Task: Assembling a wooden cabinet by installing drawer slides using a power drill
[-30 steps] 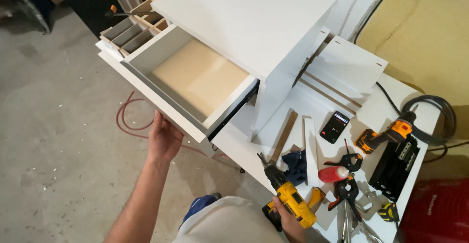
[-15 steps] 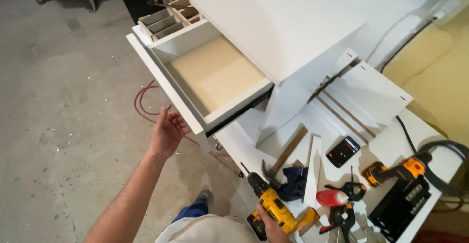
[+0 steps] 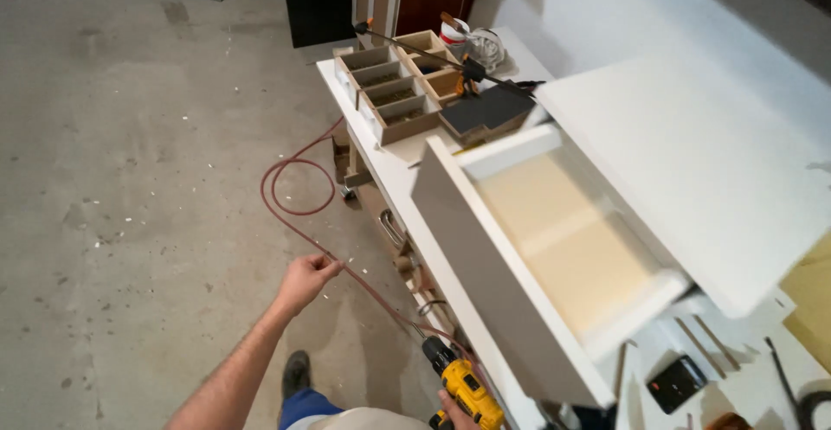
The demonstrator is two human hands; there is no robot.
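A white cabinet (image 3: 692, 162) lies on a white workbench (image 3: 381, 166), its drawer pulled out. The drawer has a white front (image 3: 493, 283) and a pale wooden bottom (image 3: 563, 240). My left hand (image 3: 307, 280) hangs in the air over the floor, left of the drawer front. It touches nothing and its fingers are loosely curled. At the bottom edge my right hand (image 3: 452, 414) grips a yellow and black cordless drill (image 3: 463, 384), with the chuck pointing up and left, just below the drawer front.
Small wooden compartment boxes (image 3: 389, 93) holding screws stand at the bench's far end, with a dark flat box (image 3: 485, 112) and a bar clamp (image 3: 424, 49) beside them. A red hose (image 3: 294, 198) loops across the concrete floor. A black device (image 3: 677, 384) lies under the cabinet's near corner.
My left hand has come away from the drawer front and dropped lower left. The view has swung left, showing more floor and the bench's far end. The drill stays in my right hand.
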